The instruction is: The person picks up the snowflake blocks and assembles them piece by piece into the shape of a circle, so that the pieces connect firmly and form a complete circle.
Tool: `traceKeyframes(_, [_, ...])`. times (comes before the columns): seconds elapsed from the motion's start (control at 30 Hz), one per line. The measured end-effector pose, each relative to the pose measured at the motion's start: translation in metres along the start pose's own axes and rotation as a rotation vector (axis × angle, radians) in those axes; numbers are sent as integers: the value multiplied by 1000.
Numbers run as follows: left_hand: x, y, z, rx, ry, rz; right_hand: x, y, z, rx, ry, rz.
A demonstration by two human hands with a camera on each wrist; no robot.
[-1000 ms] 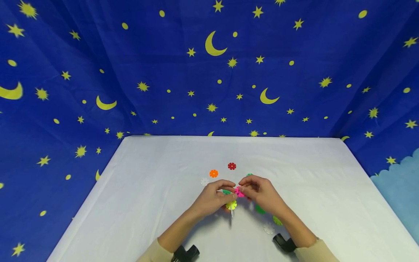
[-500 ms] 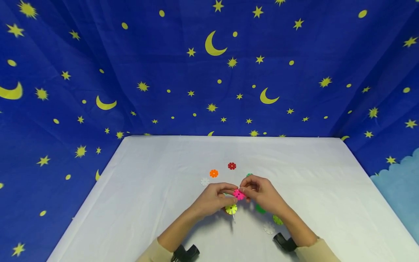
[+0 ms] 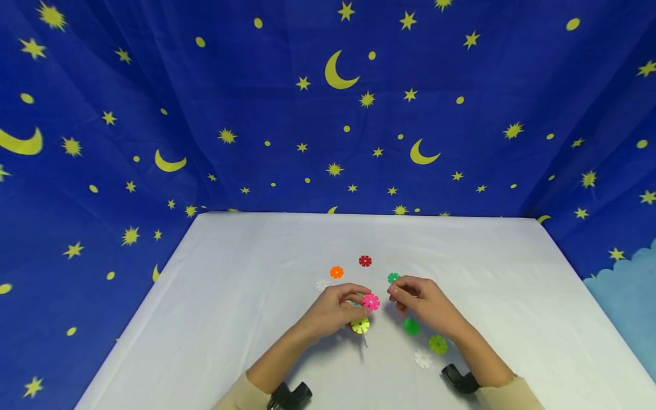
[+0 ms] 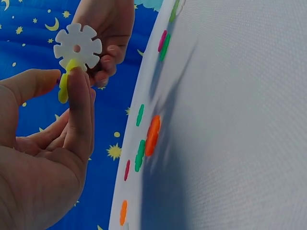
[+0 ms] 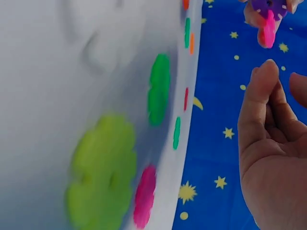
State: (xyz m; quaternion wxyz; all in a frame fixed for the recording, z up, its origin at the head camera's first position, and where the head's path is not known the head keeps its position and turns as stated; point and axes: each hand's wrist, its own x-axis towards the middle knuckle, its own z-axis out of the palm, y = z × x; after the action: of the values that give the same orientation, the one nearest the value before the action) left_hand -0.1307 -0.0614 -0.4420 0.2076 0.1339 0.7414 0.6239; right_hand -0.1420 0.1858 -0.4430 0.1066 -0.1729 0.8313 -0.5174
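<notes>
My left hand [image 3: 328, 314] pinches a small cluster of joined notched discs above the table. A pink disc [image 3: 371, 302] and a yellow disc [image 3: 360, 326] show in the head view. In the left wrist view a white disc [image 4: 88, 42] stands slotted into the yellow one, between thumb and fingertips. The right wrist view shows a purple disc [image 5: 276, 8] joined to the pink one. To the right, apart from the cluster, my right hand [image 3: 429, 303] hovers with loosely bent fingers and nothing between them, the thumb standing away from the fingertips.
Loose discs lie on the white table [image 3: 246, 256]: red [image 3: 365, 261], orange [image 3: 336, 272] and white [image 3: 322, 285] beyond the left hand. Green [image 3: 411, 327], lime [image 3: 438, 344] and another white disc [image 3: 423, 359] lie near the right forearm. A starry blue cloth [image 3: 287, 114] hangs behind.
My right hand has let go of the pink disc and drawn away to the right. The pink disc stays with the left hand, which has barely moved.
</notes>
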Motion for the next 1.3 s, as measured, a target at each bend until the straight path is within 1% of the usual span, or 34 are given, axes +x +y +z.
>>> traceKeyframes(0.2, [0,2,1,28,51,-8,-5,6,-11,-81,-55,39])
traceKeyframes(0.27, [0,3,1,31,58,-15,-7,9,-14,-106,-68,47])
traceKeyframes(0.47, [0,2,2,41,74,-22,-11,17,-20,-186,-91,33])
traceKeyframes(0.57, [0,2,1,29,70,-29,-12,22,-22,-207,-116,37])
traceKeyframes(0.67, [0,2,1,14,62,-33,-14,24,-24,-214,-158,27])
traceKeyframes(0.8, [0,2,1,13,59,-34,-16,28,-25,-255,-223,-29])
traceKeyframes(0.9, [1,1,1,16,59,-30,-17,29,-26,-298,-245,-65])
traceKeyframes(0.97, [1,0,1,16,59,-27,-16,28,-25,-317,-246,-66])
traceKeyframes(1.13, [0,1,1,19,56,-22,-18,28,-24,-315,-259,-61])
traceKeyframes(1.3, [0,0,1,14,38,-12,-18,29,-25,-288,-286,-13])
